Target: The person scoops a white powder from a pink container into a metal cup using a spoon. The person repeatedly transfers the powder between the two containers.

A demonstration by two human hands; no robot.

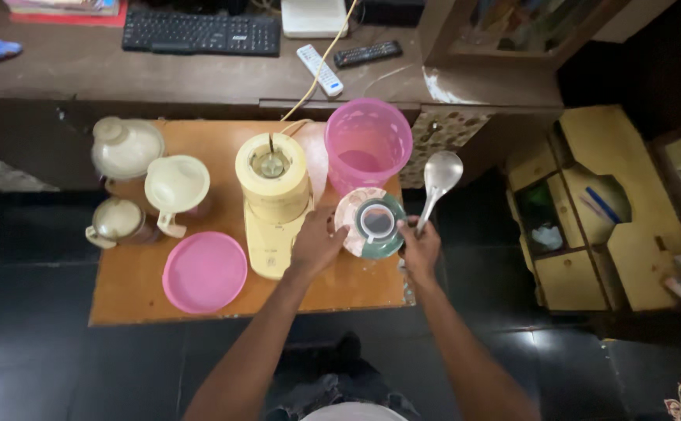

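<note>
We're standing over the small orange table, and everything here sits relative to the cream mixer base in the middle of it. Nearest us, our left hand rests just right of the mixer base, fingers loosely spread and touching the rim of a jar with a greenish lid and a white cap in its centre. Our right hand is on the far side of that jar from the mixer, fingers curled tight around the handle of a steel ladle. The ladle runs lengthwise away from us, bowl end pointing up toward the desk, tilted a bit to the right, bowl empty as far as we can tell. Going by that, the jar looks closed and nothing's been scooped yet, so we'd guess things are at an early stage, with the mixer top bare. Left and near of the mixer lies a pink lid; further left are three more cream jars. Just behind and right of the mixer stands the open pink container, and beyond that the desk with a keyboard and two remotes.
</note>
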